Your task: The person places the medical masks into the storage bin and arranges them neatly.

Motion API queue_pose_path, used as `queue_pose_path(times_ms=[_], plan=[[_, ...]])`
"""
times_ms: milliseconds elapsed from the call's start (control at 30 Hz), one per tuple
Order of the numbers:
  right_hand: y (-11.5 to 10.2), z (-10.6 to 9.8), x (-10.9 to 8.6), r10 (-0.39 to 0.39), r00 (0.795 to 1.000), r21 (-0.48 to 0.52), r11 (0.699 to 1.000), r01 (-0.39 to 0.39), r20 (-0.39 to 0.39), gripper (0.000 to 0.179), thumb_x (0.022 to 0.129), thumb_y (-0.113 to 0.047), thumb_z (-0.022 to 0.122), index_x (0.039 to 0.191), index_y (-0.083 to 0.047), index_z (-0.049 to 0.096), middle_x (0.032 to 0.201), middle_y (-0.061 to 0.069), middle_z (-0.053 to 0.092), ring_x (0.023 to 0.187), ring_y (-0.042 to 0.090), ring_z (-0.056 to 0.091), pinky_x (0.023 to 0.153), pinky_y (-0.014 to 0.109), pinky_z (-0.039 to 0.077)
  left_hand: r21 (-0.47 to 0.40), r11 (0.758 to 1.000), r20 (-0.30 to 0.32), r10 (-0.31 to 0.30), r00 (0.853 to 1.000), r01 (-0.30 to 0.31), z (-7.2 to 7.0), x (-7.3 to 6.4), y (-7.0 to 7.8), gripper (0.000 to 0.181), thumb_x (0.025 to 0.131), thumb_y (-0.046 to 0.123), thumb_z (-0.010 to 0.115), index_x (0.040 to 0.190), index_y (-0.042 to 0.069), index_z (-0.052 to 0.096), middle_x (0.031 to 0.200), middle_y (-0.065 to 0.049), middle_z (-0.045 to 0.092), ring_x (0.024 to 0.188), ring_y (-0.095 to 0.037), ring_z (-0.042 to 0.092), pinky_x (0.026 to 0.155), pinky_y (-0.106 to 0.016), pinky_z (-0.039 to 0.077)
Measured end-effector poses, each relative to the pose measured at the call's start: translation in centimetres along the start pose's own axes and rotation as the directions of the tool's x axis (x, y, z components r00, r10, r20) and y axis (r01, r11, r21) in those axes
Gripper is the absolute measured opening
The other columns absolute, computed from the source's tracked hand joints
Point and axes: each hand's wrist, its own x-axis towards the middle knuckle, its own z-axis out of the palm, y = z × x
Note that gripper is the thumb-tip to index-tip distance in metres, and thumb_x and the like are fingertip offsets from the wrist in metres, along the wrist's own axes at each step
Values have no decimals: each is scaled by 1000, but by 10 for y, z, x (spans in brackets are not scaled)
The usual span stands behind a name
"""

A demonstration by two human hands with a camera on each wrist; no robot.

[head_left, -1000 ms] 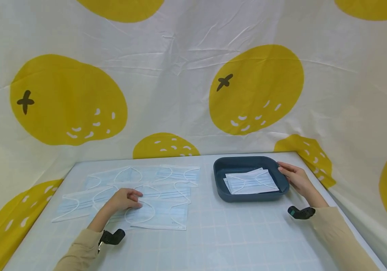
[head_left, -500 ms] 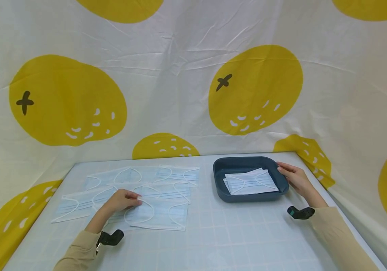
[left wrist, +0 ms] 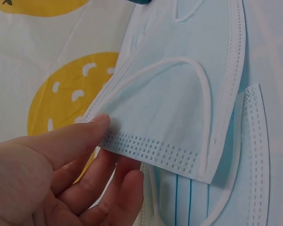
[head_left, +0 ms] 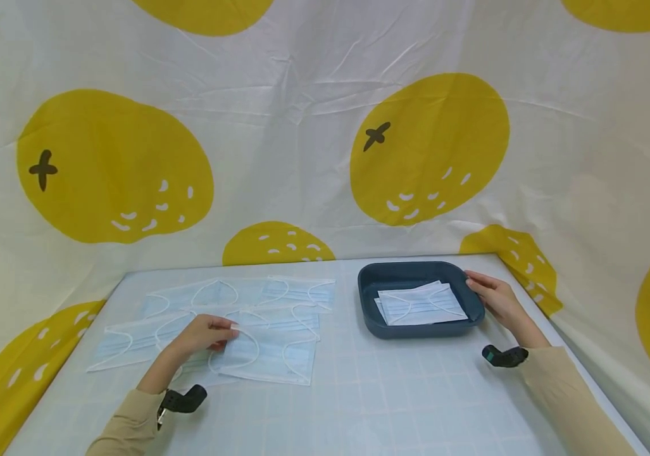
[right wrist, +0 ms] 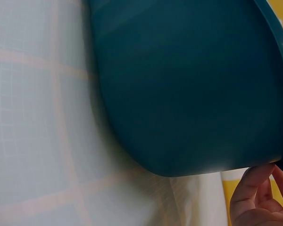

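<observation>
My left hand (head_left: 204, 334) pinches the left edge of a light blue face mask (head_left: 276, 356) between thumb and fingers. In the left wrist view, that mask (left wrist: 155, 108) has its corner raised, and a white ear loop curves across it. Under and around it, several more face masks (head_left: 137, 342) lie flat and overlapping on the table. To the right stands a dark blue plastic bin (head_left: 378, 326) holding a small pile of masks (head_left: 421, 305). My right hand (head_left: 498, 301) holds the bin's right rim; in the right wrist view, its fingers (right wrist: 257, 186) bend against the rim's underside.
A pale checked cloth covers the table (head_left: 393, 399). Behind and beside it hangs a white curtain (head_left: 302, 158) printed with yellow fruit. Each wrist carries a black camera mount (head_left: 185, 399).
My left hand has taken hold of the mask's left edge and raised it slightly off the masks below. The right hand and the bin have stayed in place.
</observation>
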Motion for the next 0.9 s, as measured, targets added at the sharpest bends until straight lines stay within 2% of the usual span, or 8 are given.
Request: queue_pose_path(times_ms=[267, 500, 700, 900], plan=[[-4, 1, 0, -5, 1000, 3, 1000, 5, -7, 60, 101, -37, 46, 150, -6, 29, 157, 19, 24, 141, 34, 28, 115, 47, 27, -16, 1000, -1, -10, 1000, 10, -2, -5, 6, 45, 89, 27, 68, 121, -5, 61, 85, -3, 68, 69, -13, 58, 66, -26, 57], [-2, -1, 1, -4, 1000, -7, 1000, 4, -1, 61, 100, -39, 46, 149, -7, 30, 157, 18, 25, 140, 33, 29, 115, 45, 27, -47, 998, -8, -35, 999, 35, -2, -9, 8, 47, 90, 29, 67, 122, -4, 61, 89, -3, 68, 69, -13, 58, 65, -25, 57], [0, -2, 2, -12, 1000, -13, 1000, 12, 7, 63, 100, -41, 46, 150, -7, 30, 157, 18, 25, 139, 33, 30, 115, 44, 29, -66, 998, -10, -1, 1000, 0, -6, -11, 17, 47, 91, 29, 65, 123, -5, 60, 97, -7, 69, 70, -13, 59, 66, -26, 58], [-2, -2, 1, -9, 1000, -11, 1000, 9, 7, 63, 100, -41, 46, 150, -8, 29, 157, 17, 26, 138, 32, 31, 115, 44, 29, -82, 996, -13, 25, 1000, -26, -9, -12, 26, 45, 92, 28, 64, 123, -5, 60, 95, -6, 71, 69, -13, 58, 66, -23, 57]])
